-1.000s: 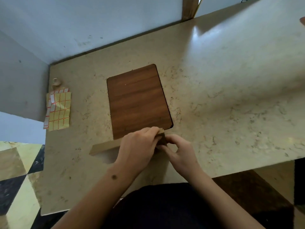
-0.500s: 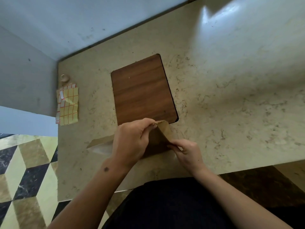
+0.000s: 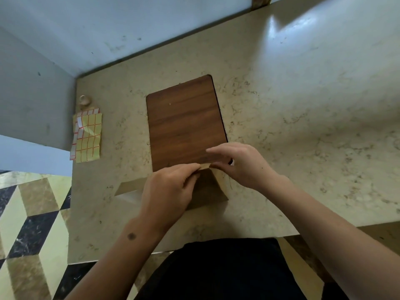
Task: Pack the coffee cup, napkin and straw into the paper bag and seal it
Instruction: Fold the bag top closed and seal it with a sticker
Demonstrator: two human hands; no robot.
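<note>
both hands pinch the top edge of a brown paper bag (image 3: 207, 191) on a marble counter (image 3: 303, 126): the left hand (image 3: 168, 191) grips it closed-fingered, the right hand (image 3: 240, 163) nips its corner (other fingers spread), just before a wooden board (image 3: 184, 124); a sticker sheet (image 3: 87, 135) lies well left.

Brown paper bag (image 3: 207, 191): stands at counter's near edge, top pinched shut into a ridge, near face sloping toward viewer, left end partly hidden.
</note>
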